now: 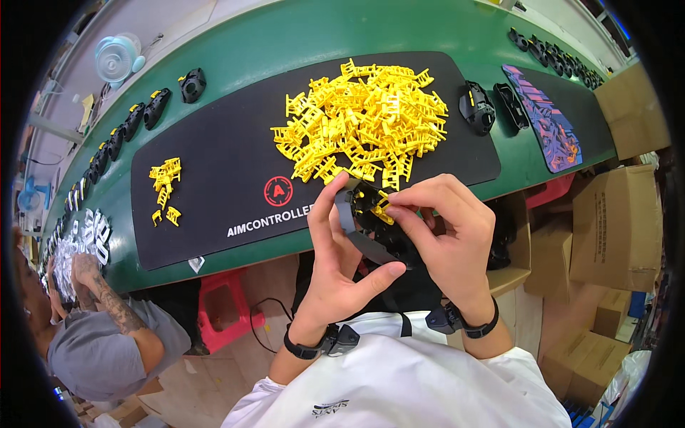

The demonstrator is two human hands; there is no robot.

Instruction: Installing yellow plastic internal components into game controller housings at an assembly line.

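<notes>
My left hand grips a black plastic shell, shaped like part of a computer mouse, above the table's front edge. Its inner side faces up between my two hands. With thumb and fingers, my right hand pinches a small yellow plastic clip inside the shell. How the clip sits there is partly hidden by my fingers. Just beyond, a large heap of yellow clips lies on a black mat. A smaller group of clips rests at the mat's left.
Black shells stand right of the heap, beside a purple patterned mat. More shells line the green table's left side. A co-worker handles silvery pieces at left. Cardboard boxes and a pink stool flank me.
</notes>
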